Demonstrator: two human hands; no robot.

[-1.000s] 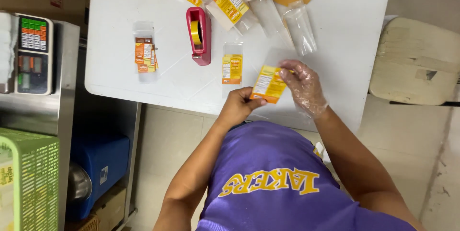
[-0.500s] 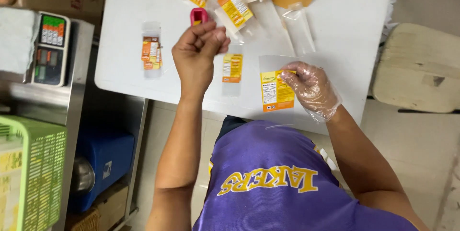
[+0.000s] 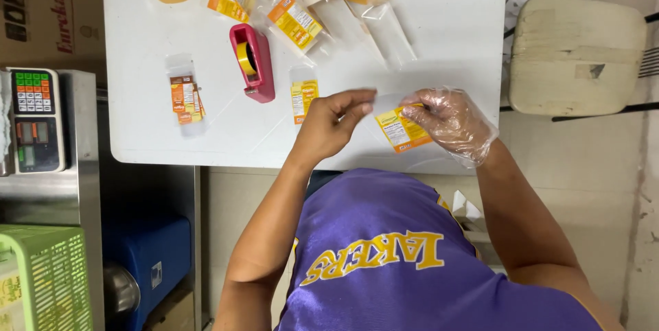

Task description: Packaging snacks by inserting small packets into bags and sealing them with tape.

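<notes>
My right hand (image 3: 449, 123), in a thin clear plastic glove, holds a small clear packet with a yellow-orange label (image 3: 401, 128) just above the near edge of the white table (image 3: 151, 145). My bare left hand (image 3: 335, 123) is beside it, fingertips pinched at the packet's left edge. Whether a strip of tape is between those fingers is too small to tell. A pink tape dispenser (image 3: 252, 63) stands further left on the table, apart from both hands.
Two labelled packets (image 3: 184, 97) (image 3: 302, 97) lie on the table, with several more packets and orange bags (image 3: 295, 18) along the far edge. A digital scale (image 3: 34, 118), green basket (image 3: 41, 283) and blue container (image 3: 147, 255) are on the left. A beige stool (image 3: 576, 53) stands on the right.
My left hand reached up to the tape dispenser, then came back down to the packet. The right hand kept holding the packet, which shifted slightly lower.
</notes>
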